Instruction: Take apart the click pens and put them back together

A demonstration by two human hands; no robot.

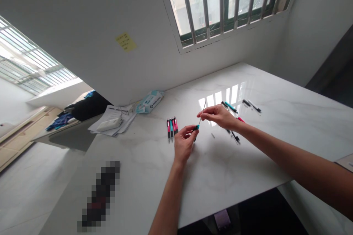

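Note:
My left hand (185,142) is closed around a black pen grip section (196,127) with a teal edge at its top. Above it, my right hand (217,114) pinches a thin pen refill (204,107), which stands tilted with its lower end at the mouth of the grip section. How deep the refill sits inside is hidden by the fingers. To the left of my left hand lies a row of several pens (172,129), pink and teal with black grips. A small spring-like piece (213,136) rests on the table just below my right hand.
Loose pen parts lie around my right forearm: a teal barrel (231,107), black and clear pieces (251,105), a pink barrel (241,119) and black parts (235,138). A wipes packet (150,102) and papers (128,122) sit by the wall on the white marbled table (220,176).

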